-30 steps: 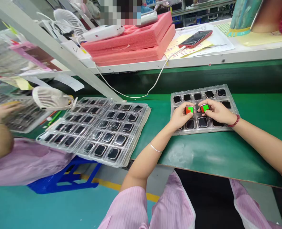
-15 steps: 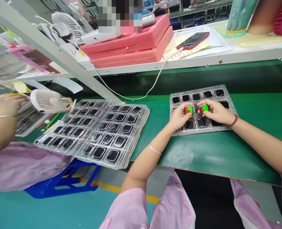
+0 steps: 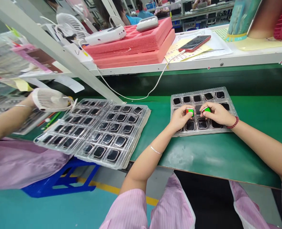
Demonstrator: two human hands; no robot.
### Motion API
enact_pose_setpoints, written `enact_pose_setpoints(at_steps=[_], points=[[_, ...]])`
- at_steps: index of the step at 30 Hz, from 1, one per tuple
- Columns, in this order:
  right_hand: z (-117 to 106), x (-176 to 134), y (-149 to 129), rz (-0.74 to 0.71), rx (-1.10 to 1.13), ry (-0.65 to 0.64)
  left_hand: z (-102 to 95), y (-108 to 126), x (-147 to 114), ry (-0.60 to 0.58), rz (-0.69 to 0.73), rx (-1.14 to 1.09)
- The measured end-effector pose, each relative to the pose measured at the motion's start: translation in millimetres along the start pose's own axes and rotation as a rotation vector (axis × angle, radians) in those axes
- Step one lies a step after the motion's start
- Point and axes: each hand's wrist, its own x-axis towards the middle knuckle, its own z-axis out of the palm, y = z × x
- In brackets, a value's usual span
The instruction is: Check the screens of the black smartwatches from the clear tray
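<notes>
Over a clear plastic tray (image 3: 204,131) of square dark-faced smartwatch bodies, my two hands work side by side. My left hand (image 3: 179,117) is closed on a smartwatch (image 3: 190,111) whose lit screen shows green and some red, the thumb at its lower edge. My right hand (image 3: 217,114) pinches a second smartwatch (image 3: 206,109) with a green screen, partly covered by the fingers. Both watches are held just above the tray, with a small gap between them. Other dark watches sit in the tray's pockets around my hands.
Left on the green bench (image 3: 176,156) are stacked clear trays (image 3: 129,152) of more watches. A co-worker's arm (image 3: 14,117) reaches behind a white fan (image 3: 49,99). The shelf above holds a phone (image 3: 195,43) on a hanging white cable (image 3: 155,83) and red foam blocks (image 3: 131,52).
Both watches have tilted in my fingers, and the right one shows less of its screen. Less red shows on the left screen. The co-worker's arm has moved right, toward the fan.
</notes>
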Motion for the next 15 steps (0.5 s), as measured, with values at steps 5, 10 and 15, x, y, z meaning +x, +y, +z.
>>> enact_pose_setpoints(at_steps=[5,10,15], points=[[-0.6,0.0,-0.1,0.014,0.034,-0.003,-2.4,0.9,-0.4,-0.017,-0.002,0.028],[-0.3,-0.2,-1.5,0.012,0.032,-0.006,-5.2,2.2,0.2,0.023,-0.065,0.064],[0.3,0.0,-1.2,0.01,0.01,0.011,-3.5,3.1,1.7,0.021,-0.045,0.017]])
